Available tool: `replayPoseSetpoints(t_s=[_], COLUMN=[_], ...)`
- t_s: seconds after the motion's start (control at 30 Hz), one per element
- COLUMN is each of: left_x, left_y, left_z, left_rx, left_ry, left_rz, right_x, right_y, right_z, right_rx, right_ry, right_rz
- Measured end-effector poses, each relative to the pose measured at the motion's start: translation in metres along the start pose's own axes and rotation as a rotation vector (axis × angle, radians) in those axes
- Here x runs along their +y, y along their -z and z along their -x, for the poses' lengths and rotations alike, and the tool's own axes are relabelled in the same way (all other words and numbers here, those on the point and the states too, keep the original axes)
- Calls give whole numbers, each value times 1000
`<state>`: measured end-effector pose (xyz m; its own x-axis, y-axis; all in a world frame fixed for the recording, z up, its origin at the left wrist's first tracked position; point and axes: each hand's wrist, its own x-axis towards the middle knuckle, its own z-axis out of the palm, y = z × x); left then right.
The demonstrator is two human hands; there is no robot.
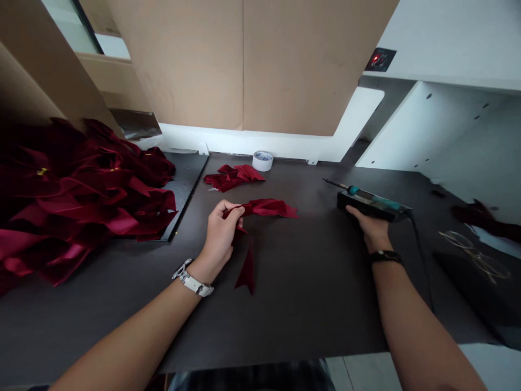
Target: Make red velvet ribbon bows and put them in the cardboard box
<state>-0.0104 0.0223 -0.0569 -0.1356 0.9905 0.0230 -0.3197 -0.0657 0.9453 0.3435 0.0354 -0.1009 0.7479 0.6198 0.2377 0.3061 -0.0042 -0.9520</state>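
Note:
My left hand (222,231) is closed, thumb and fingers pinching a dark red ribbon bow (271,207) at its middle. The bow's loops point right, and a notched tail (246,271) hangs toward me over the dark tabletop. On the right, my right hand (368,225) grips a black block (345,202) from the near side, its thumb along the edge and the other fingers hidden. A soldering iron (376,200) with a teal and clear handle lies along the top of that block, its thin tip pointing left. Its cord trails down past my wrist.
A big heap of dark red bows (101,190) covers a black board (185,187) at left. Behind my left hand lie folded red ribbons (234,177) and a white tape roll (262,161). Glasses (472,252) sit at right. Cardboard (244,65) stands behind; a switch (380,58) glows red.

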Motion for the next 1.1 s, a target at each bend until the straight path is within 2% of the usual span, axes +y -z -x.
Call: replayPoseSetpoints(t_s=[0.1, 0.23, 0.33, 0.43, 0.57, 0.7, 0.87, 1.1], left_x=[0, 3, 5, 6, 5, 6, 15, 19], left_y=[1, 2, 3, 5, 9, 11, 10, 7], left_z=[-1, -1, -1, -3, -7, -8, -5, -3], left_rx=[-1, 6, 25, 50, 103, 136, 189, 190], left_ry=[3, -32, -76, -146, -264, -317, -296, -294], left_rz=[-13, -39, -73, -101, -123, -98, -39, -14], right_x=[-19, -48, -70, -86, -93, -88, -78, -51], right_y=[-6, -10, -13, -20, -27, -19, -2, 9], right_z=[12, 31, 51, 77, 108, 126, 138, 129], right_rx=[48, -109, -173, -193, -307, -354, -398, -496], right_ry=[-99, -157, -128, -57, 73, 100, 140, 170], right_rz=[-252, -609, -687, -651, -577, -282, 48, 152])
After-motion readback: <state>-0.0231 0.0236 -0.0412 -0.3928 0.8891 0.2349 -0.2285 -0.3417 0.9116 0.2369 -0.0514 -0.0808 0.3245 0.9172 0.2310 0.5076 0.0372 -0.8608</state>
